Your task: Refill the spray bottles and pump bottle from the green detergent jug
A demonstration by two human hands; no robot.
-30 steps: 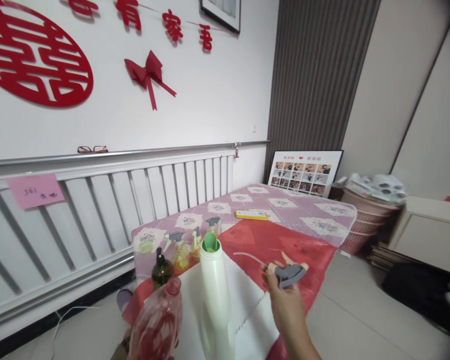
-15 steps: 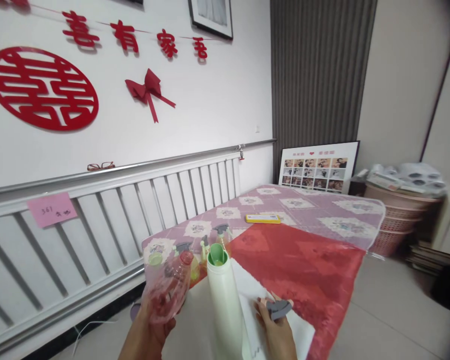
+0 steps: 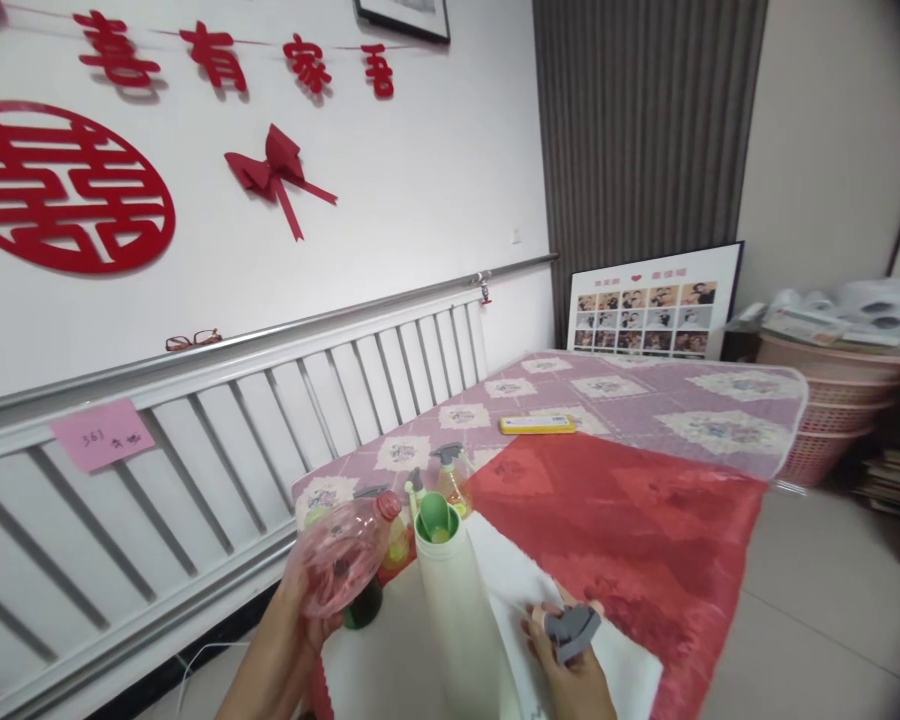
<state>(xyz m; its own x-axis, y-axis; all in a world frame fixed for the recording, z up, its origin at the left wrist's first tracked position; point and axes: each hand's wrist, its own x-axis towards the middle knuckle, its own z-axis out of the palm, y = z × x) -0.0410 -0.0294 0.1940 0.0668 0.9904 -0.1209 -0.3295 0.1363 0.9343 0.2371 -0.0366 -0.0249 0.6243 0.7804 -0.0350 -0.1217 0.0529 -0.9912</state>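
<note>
My left hand [image 3: 300, 605] is closed around a clear pink plastic bottle [image 3: 345, 560], tilted with its narrow neck to the upper right. Between my hands stands a tall pale bottle [image 3: 457, 610] with a green, scoop-like piece in its open mouth. To its right, my right hand [image 3: 570, 675] grips a grey spray trigger head [image 3: 574, 630] over white paper [image 3: 521, 580]. Small spray bottles with grey triggers, one a clear spray bottle [image 3: 452, 485], stand behind the tall bottle. A dark green round object [image 3: 364, 606] shows below the pink bottle.
A red cloth [image 3: 615, 510] covers part of the patterned tablecloth [image 3: 645, 385]. On it lies a flat yellow-edged case [image 3: 538, 425]. A white radiator [image 3: 270, 440] runs along the left wall. Stacked pink baskets [image 3: 832, 410] and a photo board [image 3: 652, 300] stand beyond the table.
The pink bottle is tipped further over toward the right, and the dark green object beneath it has come into sight. My right hand still holds the spray head. The view has shifted slightly.
</note>
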